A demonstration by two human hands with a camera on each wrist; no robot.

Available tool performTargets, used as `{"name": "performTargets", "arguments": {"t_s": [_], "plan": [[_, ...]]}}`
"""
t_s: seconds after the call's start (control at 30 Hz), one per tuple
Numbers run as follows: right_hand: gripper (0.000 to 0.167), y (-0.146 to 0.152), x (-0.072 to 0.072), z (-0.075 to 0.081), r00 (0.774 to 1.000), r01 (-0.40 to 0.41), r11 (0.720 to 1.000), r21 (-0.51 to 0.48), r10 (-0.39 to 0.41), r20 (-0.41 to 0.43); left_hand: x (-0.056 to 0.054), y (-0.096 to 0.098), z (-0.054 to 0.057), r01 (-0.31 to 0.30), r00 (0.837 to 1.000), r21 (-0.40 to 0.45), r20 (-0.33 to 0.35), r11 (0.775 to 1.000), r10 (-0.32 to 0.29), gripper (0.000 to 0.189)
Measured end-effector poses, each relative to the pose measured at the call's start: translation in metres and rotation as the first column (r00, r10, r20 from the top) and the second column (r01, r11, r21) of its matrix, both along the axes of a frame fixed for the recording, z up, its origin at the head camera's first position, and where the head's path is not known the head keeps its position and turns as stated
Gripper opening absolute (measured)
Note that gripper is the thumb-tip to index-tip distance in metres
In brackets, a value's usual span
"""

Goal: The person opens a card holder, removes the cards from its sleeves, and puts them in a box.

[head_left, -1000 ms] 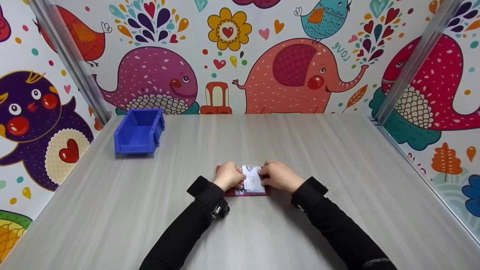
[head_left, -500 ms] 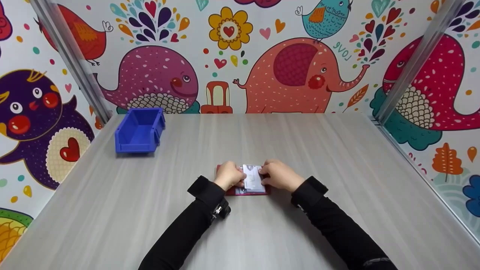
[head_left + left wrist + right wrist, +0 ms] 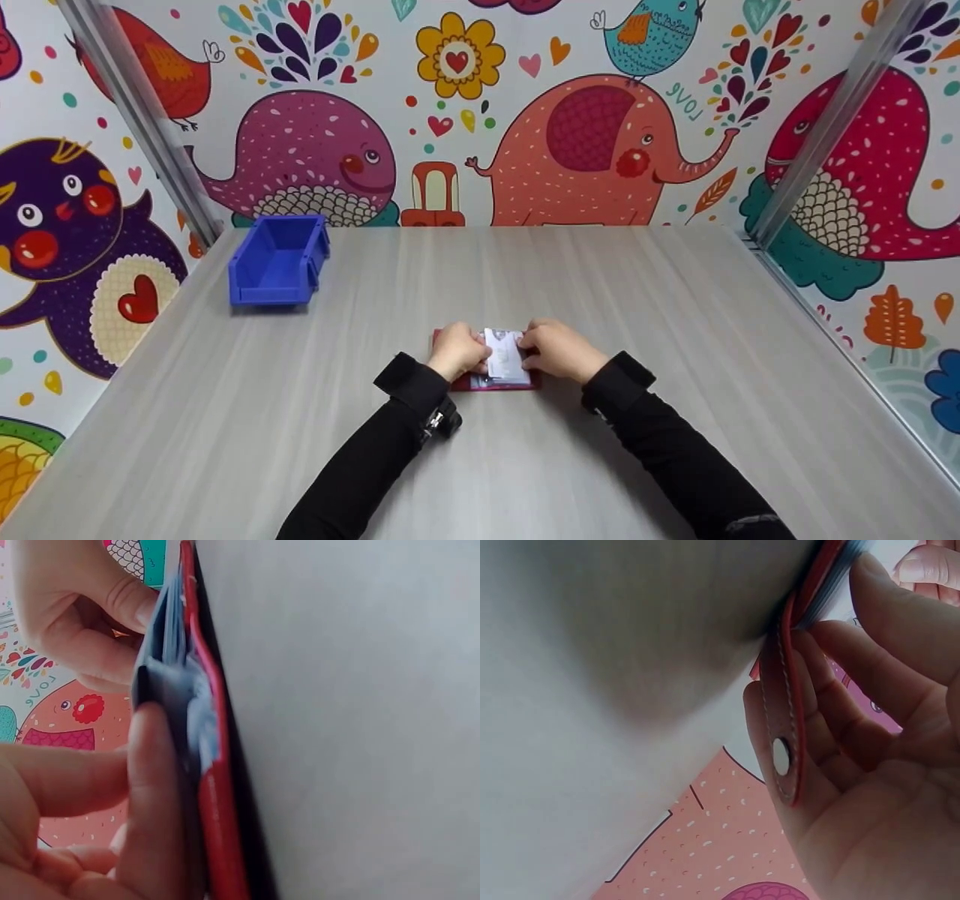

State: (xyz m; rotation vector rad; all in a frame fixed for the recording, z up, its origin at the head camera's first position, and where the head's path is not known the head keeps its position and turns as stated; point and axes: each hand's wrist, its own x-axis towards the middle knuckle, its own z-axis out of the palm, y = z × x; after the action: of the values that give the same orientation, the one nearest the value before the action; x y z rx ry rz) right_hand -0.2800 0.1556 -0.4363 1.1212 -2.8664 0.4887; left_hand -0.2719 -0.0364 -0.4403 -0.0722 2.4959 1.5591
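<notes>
The red card holder [image 3: 223, 831] lies near the middle of the tabletop [image 3: 480, 285], in the same place as in the earlier head views. Both hands match too: the right hand [image 3: 561, 351] pinches the right edge of the clear sleeves [image 3: 174, 622], while the left hand [image 3: 459, 351] pinches the left edge of the white card [image 3: 504, 355]. The card work therefore looks slow or fiddly. The strap [image 3: 784, 701] juts beside the right fingers, its snap [image 3: 781, 757] unfastened.
</notes>
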Motion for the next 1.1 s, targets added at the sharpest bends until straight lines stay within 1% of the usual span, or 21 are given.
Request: {"name": "performTargets", "arguments": {"t_s": [0.17, 0.3, 0.43, 0.53, 0.8, 0.97, 1.1], "plan": [[0.013, -0.001, 0.000, 0.000, 1.000, -0.002, 1.000, 0.005, 0.002, 0.005, -0.001, -0.002, -0.001, -0.031, 0.999, 0.037, 0.018, 0.999, 0.031, 0.006], [0.013, -0.001, -0.001, 0.000, 1.000, -0.003, 1.000, 0.012, 0.003, -0.001, -0.001, -0.005, -0.002, -0.066, 0.997, 0.098, 0.046, 0.993, 0.062, 0.009], [0.013, 0.000, -0.002, -0.002, 1.000, -0.016, 1.000, 0.012, 0.016, -0.023, 0.000, -0.011, -0.003, -0.061, 0.997, 0.134, 0.047, 0.989, 0.055, 0.012], [0.014, 0.001, -0.002, -0.002, 0.999, -0.022, 1.000, 0.011, 0.023, -0.037, 0.002, -0.017, -0.003, -0.053, 0.998, 0.144, 0.038, 0.988, 0.048, 0.006], [0.015, 0.002, -0.002, -0.003, 0.999, -0.022, 1.000, 0.002, 0.022, -0.043, 0.003, -0.034, -0.004, -0.087, 0.995, 0.198, 0.069, 0.976, 0.074, 0.009], [0.015, 0.002, -0.002, -0.004, 0.998, -0.023, 1.000, -0.006, 0.023, -0.051, 0.005, -0.043, -0.004, -0.086, 0.995, 0.191, 0.057, 0.978, 0.076, 0.008], [0.017, 0.003, -0.002, -0.004, 0.997, -0.035, 0.999, -0.006, 0.035, -0.064, 0.007, -0.049, -0.004, -0.075, 0.997, 0.165, 0.036, 0.984, 0.070, 0.007]]}}
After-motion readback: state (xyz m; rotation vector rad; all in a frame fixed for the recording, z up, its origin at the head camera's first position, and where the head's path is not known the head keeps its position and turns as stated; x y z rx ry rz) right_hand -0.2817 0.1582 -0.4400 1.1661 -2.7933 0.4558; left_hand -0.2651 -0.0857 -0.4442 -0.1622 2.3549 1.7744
